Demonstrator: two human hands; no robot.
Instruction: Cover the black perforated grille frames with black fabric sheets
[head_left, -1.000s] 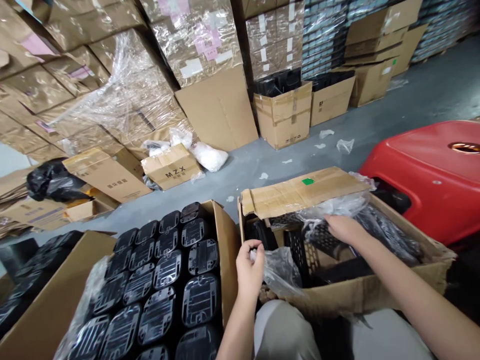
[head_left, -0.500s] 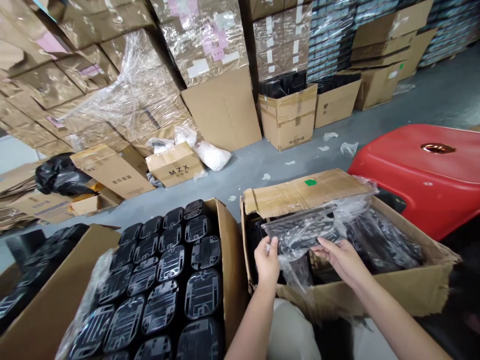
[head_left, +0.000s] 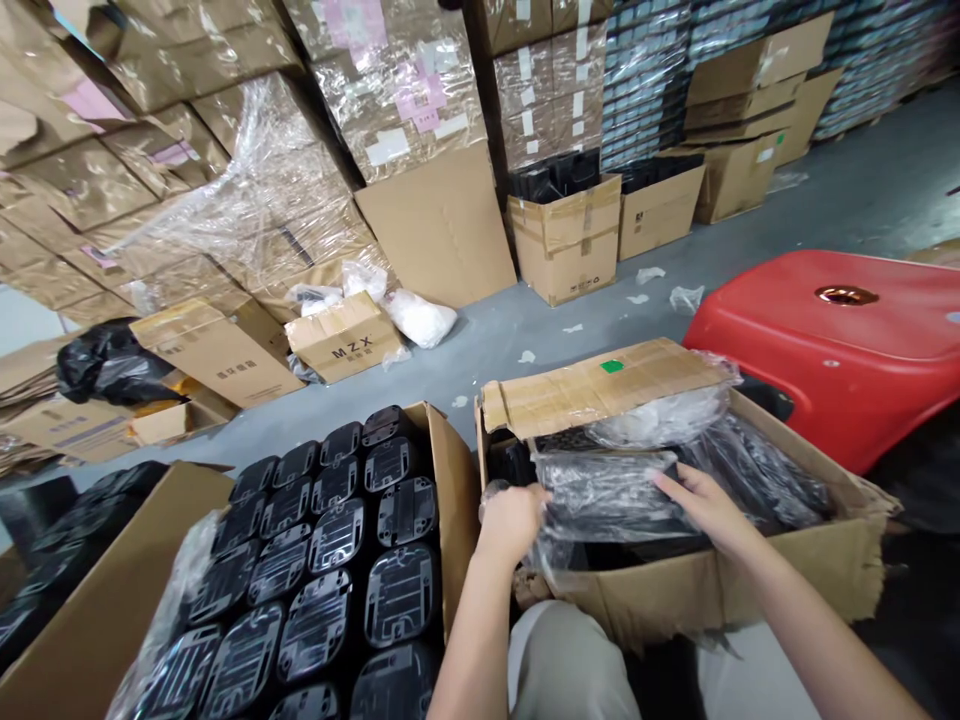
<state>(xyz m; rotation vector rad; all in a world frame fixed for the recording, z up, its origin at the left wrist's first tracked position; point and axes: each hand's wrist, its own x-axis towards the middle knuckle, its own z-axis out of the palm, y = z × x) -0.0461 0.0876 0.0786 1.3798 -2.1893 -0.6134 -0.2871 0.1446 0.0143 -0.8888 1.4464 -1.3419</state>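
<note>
An open cardboard box (head_left: pixel 720 590) in front of me holds black plastic parts wrapped in a clear plastic bag (head_left: pixel 607 490). My left hand (head_left: pixel 514 520) is closed on the bag's left edge, just inside the box. My right hand (head_left: pixel 705 505) lies on the bag's right part with fingers pressed on the plastic. More perforated black parts (head_left: pixel 757 465) under plastic fill the right half of the box. A torn cardboard flap (head_left: pixel 592 385) with a green sticker hangs over the far side.
To the left stands a second open box (head_left: pixel 450 480) filled with several rows of black plastic covers (head_left: pixel 330 560). A red plastic stool (head_left: pixel 840 340) is at the right. Stacked wrapped cartons (head_left: pixel 300 150) and loose boxes (head_left: pixel 341 335) line the grey floor beyond.
Both hands lifted a plastic-wrapped stack of black parts up in the box, then lowered it flatter; the left hand has closed on the bag's edge.
</note>
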